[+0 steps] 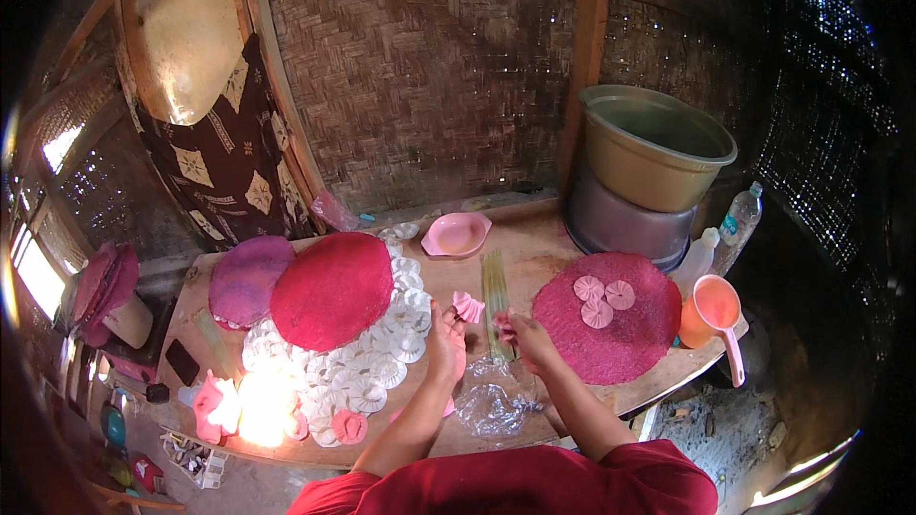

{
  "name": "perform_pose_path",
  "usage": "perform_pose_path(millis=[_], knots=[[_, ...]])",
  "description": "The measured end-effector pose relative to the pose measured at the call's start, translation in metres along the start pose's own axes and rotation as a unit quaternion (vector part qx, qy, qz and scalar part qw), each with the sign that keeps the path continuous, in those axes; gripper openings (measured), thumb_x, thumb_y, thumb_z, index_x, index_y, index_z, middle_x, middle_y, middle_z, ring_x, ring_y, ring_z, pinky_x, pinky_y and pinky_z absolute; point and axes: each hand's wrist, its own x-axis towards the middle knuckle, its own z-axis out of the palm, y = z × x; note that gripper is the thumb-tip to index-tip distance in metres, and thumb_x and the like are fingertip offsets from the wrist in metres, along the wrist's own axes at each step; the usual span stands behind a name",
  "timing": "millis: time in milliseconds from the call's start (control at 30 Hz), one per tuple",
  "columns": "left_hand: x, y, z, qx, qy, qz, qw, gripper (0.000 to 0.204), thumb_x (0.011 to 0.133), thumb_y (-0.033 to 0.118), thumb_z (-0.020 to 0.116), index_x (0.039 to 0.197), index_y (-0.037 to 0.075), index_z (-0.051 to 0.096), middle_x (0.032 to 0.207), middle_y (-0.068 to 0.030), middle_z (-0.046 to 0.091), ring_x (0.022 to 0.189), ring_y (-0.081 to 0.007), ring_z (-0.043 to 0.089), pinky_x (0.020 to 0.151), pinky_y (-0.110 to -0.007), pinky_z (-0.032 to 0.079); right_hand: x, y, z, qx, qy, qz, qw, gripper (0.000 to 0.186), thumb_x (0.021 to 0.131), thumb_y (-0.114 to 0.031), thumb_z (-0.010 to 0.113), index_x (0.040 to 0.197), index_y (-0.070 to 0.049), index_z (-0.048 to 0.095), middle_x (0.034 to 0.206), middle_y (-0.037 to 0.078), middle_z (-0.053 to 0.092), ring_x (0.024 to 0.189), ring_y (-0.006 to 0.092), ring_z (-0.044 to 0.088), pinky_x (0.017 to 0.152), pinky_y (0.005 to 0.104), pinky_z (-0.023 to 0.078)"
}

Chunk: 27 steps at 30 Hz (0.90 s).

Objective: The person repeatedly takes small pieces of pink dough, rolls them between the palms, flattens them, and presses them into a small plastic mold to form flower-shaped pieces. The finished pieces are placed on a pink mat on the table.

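Above the middle of the table, my left hand (445,345) pinches a small pink pleated piece (468,307) by its edge. Close beside it on the right, my right hand (531,338) has its fingers closed together; whatever they hold is too small to make out. Beneath and between the hands lies a bundle of thin pale-green sticks (493,278), with crumpled clear plastic (494,410) nearer to me. To the right, a round dark-pink mat (615,348) carries pink pleated discs (596,313). Many white pleated discs (377,374) spread out left of my left hand.
A red round mat (331,294) and a purple one (250,275) rest over the white discs. Behind stands a pink dish (456,235). Large stacked tubs (658,167), a plastic bottle (739,217) and an orange dipper (711,319) line the right side. Bright sunlight hits the table's front left.
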Motion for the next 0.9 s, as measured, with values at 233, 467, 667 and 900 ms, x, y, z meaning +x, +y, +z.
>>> perform_pose_path(millis=[233, 467, 667, 900], knots=[[-0.007, -0.005, 0.004, 0.044, -0.009, 0.029, 0.999, 0.068, 0.099, 0.056, 0.036, 0.125, -0.006, 0.044, 0.117, -0.016, 0.058, 0.107, -0.0205, 0.055, 0.099, -0.032, 0.038, -0.006, -0.01, 0.023, 0.454, -0.045, 0.103, 0.884, 0.021, 0.098, -0.024, 0.053, 0.1, -0.006, 0.064, 0.102, 0.007, 0.064, 0.104, 0.0205, 0.059, 0.09, 0.0337, 0.047], [-0.016, 0.011, 0.013, 0.126, -0.045, 0.001, 0.991, 0.074, 0.098, 0.063, 0.027, 0.109, -0.004, 0.058, 0.105, -0.0115, 0.063, 0.097, -0.017, 0.059, 0.09, -0.031, 0.043, -0.019, -0.036, 0.018, 0.25, -0.005, -0.038, 0.967, 0.023, 0.097, -0.02, 0.056, 0.105, 0.0, 0.065, 0.091, 0.003, 0.066, 0.079, 0.0118, 0.061, 0.075, 0.0268, 0.049], [-0.028, 0.03, 0.032, 0.222, -0.055, -0.057, 0.972, 0.076, 0.096, 0.066, 0.029, 0.102, -0.002, 0.063, 0.087, -0.0025, 0.064, 0.073, -0.007, 0.054, 0.068, -0.021, 0.04, -0.034, -0.068, 0.018, 0.033, -0.003, -0.111, 0.993, 0.024, 0.097, -0.019, 0.057, 0.106, 0.002, 0.065, 0.091, 0.004, 0.067, 0.077, 0.0088, 0.062, 0.07, 0.0254, 0.052], [-0.033, 0.033, 0.041, 0.299, -0.058, -0.041, 0.952, 0.076, 0.098, 0.062, 0.027, 0.093, -0.002, 0.066, 0.077, -0.0004, 0.062, 0.065, -0.0061, 0.05, 0.059, -0.021, 0.036, -0.048, -0.087, 0.019, -0.068, -0.018, -0.146, 0.987, 0.023, 0.088, -0.011, 0.069, 0.105, 0.003, 0.066, 0.092, 0.006, 0.067, 0.078, 0.0099, 0.062, 0.068, 0.0244, 0.052]])
